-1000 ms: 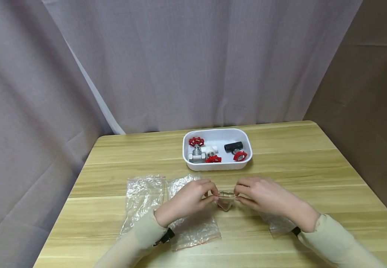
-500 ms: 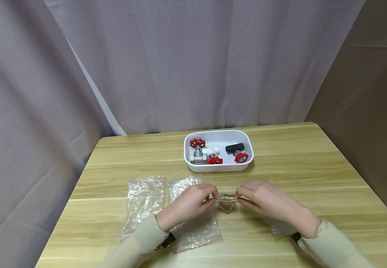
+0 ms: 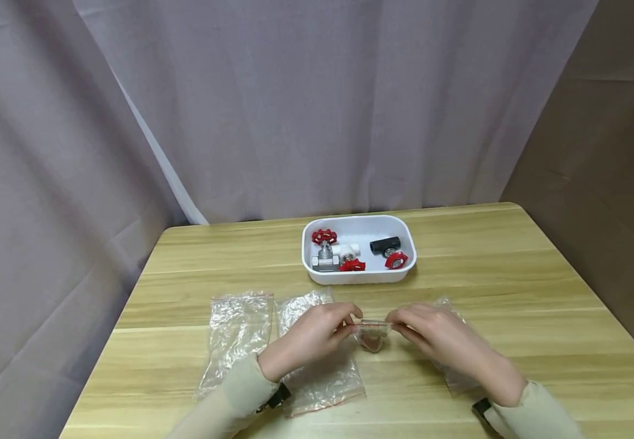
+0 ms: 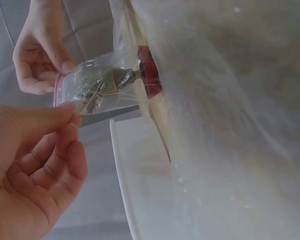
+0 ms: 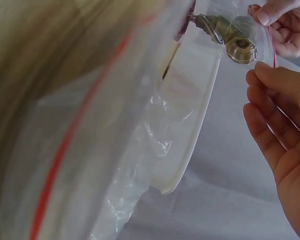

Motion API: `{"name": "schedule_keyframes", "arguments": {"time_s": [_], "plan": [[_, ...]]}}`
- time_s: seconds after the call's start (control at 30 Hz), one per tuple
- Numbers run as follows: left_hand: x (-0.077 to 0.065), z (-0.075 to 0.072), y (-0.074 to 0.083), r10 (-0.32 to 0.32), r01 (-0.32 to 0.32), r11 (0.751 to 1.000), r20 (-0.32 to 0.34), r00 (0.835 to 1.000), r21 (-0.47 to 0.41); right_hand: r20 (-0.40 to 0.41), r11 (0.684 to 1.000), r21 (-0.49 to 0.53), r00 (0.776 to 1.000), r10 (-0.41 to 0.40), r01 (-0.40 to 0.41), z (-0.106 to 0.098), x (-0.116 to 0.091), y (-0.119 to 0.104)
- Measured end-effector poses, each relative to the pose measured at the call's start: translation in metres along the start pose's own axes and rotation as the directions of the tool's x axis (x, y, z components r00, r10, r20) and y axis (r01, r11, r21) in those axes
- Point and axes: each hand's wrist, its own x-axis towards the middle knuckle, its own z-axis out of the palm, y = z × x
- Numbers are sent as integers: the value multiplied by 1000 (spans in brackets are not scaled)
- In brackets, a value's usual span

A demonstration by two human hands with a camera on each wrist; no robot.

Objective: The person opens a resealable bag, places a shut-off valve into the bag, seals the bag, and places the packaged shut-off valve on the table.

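Head view: a left hand (image 3: 313, 332) and a right hand (image 3: 434, 335) work apart from each other, with a small zip bag (image 3: 371, 329) stretched between them.
Left hand: thumb and forefinger pinch the bag's mouth at its left end; the remaining fingers curl loosely behind.
Right hand: thumb and forefinger pinch the opposite end of the mouth, the other fingers bent.
Zip bag: clear plastic, a red strip (image 4: 57, 89) along the held mouth, the body hanging below the fingertips.
Brass valve: the brass valve (image 4: 109, 82) lies inside the bag between the hands, its threaded port facing the right wrist camera, its red handwheel (image 4: 149, 72) at the end away from the mouth.
White tray: beyond both hands, the white tray (image 3: 360, 278) holds a steel valve (image 3: 324, 260), a white valve (image 3: 344, 250) and a black valve (image 3: 385, 246), each with a red handwheel.
Larger bags: one clear bag (image 3: 238, 329) left of the left hand, a second bag (image 3: 322, 387) partly beneath it, a third bag (image 3: 458, 379) partly beneath the right hand.
Wooden table: the wooden table (image 3: 520, 286) spreads under the hands.
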Motion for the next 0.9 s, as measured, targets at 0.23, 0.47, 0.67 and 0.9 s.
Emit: {"name": "schedule_keyframes", "arguments": {"time_s": [0.23, 0.47, 0.67, 0.9], "plan": [[0, -1, 0, -9, 9, 999, 0, 1000, 38, 22, 999, -14, 999, 38, -38, 0, -2, -2], [1, 0, 2, -46, 47, 993, -11, 999, 104, -15, 998, -44, 999, 50, -51, 3, -1, -2], [-1, 1, 2, -63, 63, 992, -2, 998, 113, -25, 995, -55, 996, 82, -83, 6, -2, -1], [-1, 1, 2, -31, 33, 988, -17, 999, 150, -51, 998, -59, 998, 27, -30, 7, -3, 0]]}}
